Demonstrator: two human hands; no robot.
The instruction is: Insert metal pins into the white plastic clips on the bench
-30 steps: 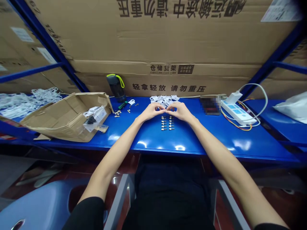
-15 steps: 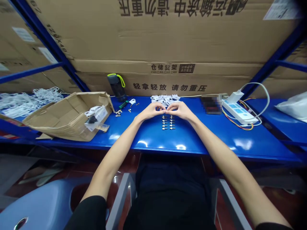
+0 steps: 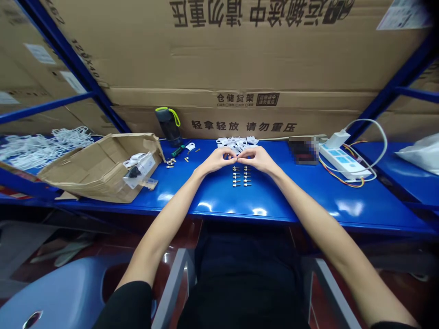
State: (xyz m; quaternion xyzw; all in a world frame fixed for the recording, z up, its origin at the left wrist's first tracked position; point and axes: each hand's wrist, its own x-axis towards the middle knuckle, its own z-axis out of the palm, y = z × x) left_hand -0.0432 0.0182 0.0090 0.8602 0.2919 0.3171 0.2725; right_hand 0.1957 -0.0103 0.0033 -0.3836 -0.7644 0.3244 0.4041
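My left hand [image 3: 220, 160] and my right hand [image 3: 254, 157] meet fingertip to fingertip above the blue table [image 3: 206, 194]. Each is closed in a pinch, and whatever sits between the fingers is too small to make out. Just below them, small brass-and-white pieces [image 3: 236, 176] lie in a left column, with matching pieces [image 3: 247, 176] in a right column. Behind my hands is a pile of white plastic parts [image 3: 236, 143], partly covered by my fingers.
An open cardboard box [image 3: 85, 187] holding white parts stands at the left, near loose brass bits [image 3: 170, 162]. A green-handled screwdriver [image 3: 177, 151] lies before a dark bottle [image 3: 169, 128]. On the right are a dark blurred object [image 3: 302, 150] and a white power strip [image 3: 345, 162] with cables.
The whole view has shifted very slightly. My hands stay together in the same pinched pose, and the pieces on the table keep their places.
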